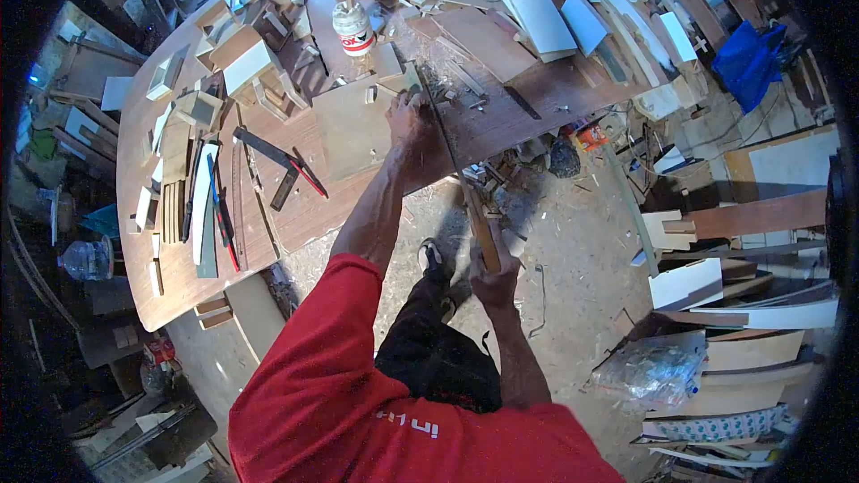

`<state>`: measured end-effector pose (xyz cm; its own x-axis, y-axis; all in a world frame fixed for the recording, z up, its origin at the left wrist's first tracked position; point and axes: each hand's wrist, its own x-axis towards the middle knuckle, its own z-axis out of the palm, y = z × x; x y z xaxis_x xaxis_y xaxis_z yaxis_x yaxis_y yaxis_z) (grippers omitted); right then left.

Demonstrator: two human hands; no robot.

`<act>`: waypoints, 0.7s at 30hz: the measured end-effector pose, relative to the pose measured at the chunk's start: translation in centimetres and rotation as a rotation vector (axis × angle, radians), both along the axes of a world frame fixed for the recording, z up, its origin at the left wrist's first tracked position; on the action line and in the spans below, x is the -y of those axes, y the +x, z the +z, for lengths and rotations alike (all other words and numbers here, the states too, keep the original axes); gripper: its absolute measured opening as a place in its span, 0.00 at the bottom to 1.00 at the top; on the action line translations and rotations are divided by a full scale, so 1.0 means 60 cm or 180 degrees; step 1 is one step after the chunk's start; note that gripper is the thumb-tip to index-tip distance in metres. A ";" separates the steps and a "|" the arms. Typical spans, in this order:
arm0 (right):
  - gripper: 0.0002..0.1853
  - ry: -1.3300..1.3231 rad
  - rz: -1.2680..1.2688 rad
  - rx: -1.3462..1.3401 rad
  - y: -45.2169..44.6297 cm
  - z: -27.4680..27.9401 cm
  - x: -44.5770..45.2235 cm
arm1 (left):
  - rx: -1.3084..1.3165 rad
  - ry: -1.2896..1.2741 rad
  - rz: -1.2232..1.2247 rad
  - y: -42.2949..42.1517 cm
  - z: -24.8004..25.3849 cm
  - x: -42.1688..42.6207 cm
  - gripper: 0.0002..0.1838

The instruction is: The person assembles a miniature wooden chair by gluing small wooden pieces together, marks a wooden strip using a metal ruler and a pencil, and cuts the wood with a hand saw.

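My right hand (495, 277) is wrapped round the wooden handle of a long handsaw (449, 148), low in front of the bench. The saw's narrow blade runs up and away over the edge of the wooden workbench (304, 215). My left hand (409, 121) lies on the bench top just left of the blade, its fingers bent down near a small wood piece; what is under them is too small to tell. A flat light board (353, 130) lies left of that hand.
A white glue tub (352, 29) stands at the back of the bench. An angled square (261, 147) and a red-handled tool (309, 176) lie to the left, near wooden blocks. Stacked boards (761, 215) and a plastic bag (658, 367) are at the right.
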<state>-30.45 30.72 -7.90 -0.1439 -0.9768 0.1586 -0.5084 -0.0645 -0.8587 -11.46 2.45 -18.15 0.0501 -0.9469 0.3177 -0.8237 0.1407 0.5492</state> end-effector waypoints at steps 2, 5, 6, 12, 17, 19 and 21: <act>0.24 0.0114 -0.0025 -0.0080 0.002 0.012 0.002 | -0.0011 0.0141 -0.0041 -0.008 0.044 -0.017 0.18; 0.24 -0.0142 -0.0019 -0.0197 -0.011 0.032 -0.053 | 0.0064 0.0082 -0.0058 0.004 -0.004 0.007 0.25; 0.24 0.0055 -0.0060 -0.0040 -0.013 0.043 -0.071 | 0.0060 0.0087 -0.0037 0.006 -0.020 0.015 0.25; 0.24 0.0021 0.0017 0.0026 -0.002 0.025 0.001 | 0.0111 0.0012 0.0047 -0.001 0.001 0.003 0.21; 0.25 0.0016 -0.0047 0.0023 -0.013 0.041 -0.053 | -0.0071 0.0149 -0.0046 -0.005 0.034 -0.012 0.19; 0.25 0.0028 -0.0003 -0.0031 -0.015 0.049 -0.055 | -0.0048 0.0112 -0.0029 -0.004 0.026 -0.008 0.19; 0.23 0.0021 0.0023 -0.0120 -0.016 0.052 -0.056 | -0.0013 0.0059 -0.0046 -0.004 0.023 -0.006 0.18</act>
